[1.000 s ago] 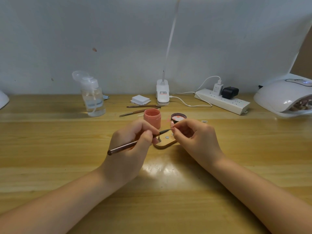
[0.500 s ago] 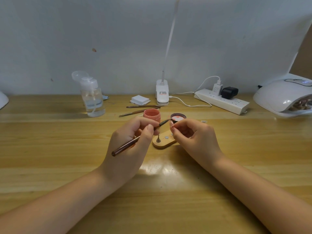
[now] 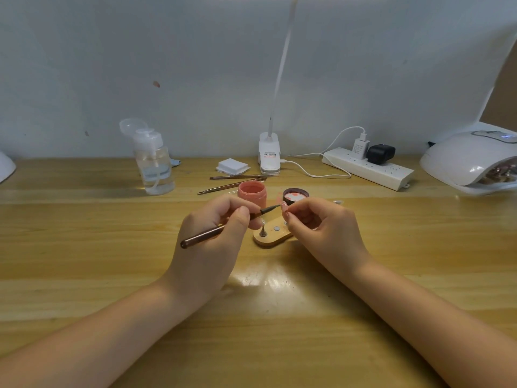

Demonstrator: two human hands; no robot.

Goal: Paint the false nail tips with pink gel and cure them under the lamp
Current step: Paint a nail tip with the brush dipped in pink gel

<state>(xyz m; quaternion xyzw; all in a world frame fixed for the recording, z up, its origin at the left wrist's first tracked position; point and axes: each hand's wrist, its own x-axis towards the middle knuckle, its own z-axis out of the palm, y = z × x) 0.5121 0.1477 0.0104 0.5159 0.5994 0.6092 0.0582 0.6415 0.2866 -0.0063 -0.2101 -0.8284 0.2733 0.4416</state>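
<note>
My left hand (image 3: 212,242) grips a thin copper-coloured brush (image 3: 204,238), its dark tip touching a small pink false nail tip (image 3: 284,205). My right hand (image 3: 321,233) pinches that nail tip between thumb and forefinger, just above a small oval wooden stand (image 3: 271,236) with metal pegs. Behind the hands stand a pink gel jar (image 3: 252,193) and its dark lid (image 3: 295,196) lying open side up with pink inside. The white curing lamp (image 3: 470,161) sits at the far right, with something inside its opening.
A clear pump bottle (image 3: 154,163) stands at back left. Two more brushes (image 3: 232,182), a white pad stack (image 3: 232,166), a clip desk lamp (image 3: 269,156) and a power strip (image 3: 366,168) with a cable lie along the back of the wooden table (image 3: 84,247).
The brush has tilted upward and its tip rose from near the wooden stand to the nail tip held in my right hand. Both hands lifted slightly.
</note>
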